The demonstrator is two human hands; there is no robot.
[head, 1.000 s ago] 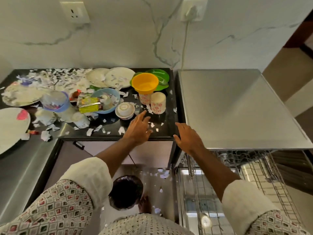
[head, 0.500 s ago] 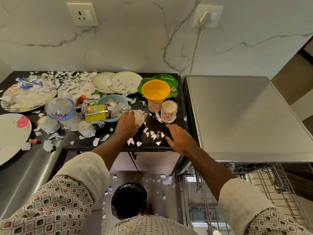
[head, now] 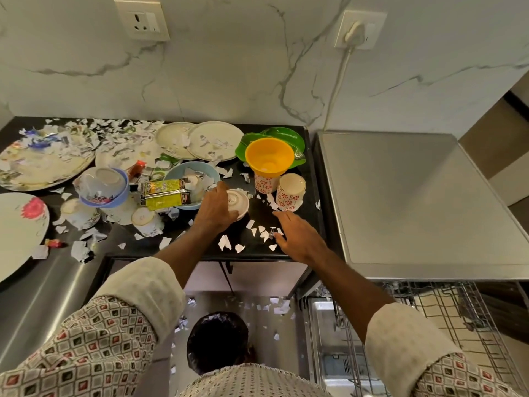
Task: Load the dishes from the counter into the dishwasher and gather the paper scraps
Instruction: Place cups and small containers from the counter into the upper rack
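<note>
Bowl (head: 239, 202) now tipped up in L hand (head: 214, 210) grip.

The small bowl (head: 240, 202) is in your left hand (head: 214, 209), near the front edge of the counter (head: 148, 250). Your right hand (head: 297, 239) lies to its right, over paper scraps (head: 224, 242). Behind them stand two cups (head: 290, 191), with a funnel (head: 269, 156) on the left one. The dishwasher rack (head: 458, 325) is at your lower right.

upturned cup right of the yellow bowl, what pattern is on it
The upturned white cup has a red flower-like pattern, seen clearly in the head view.
</note>
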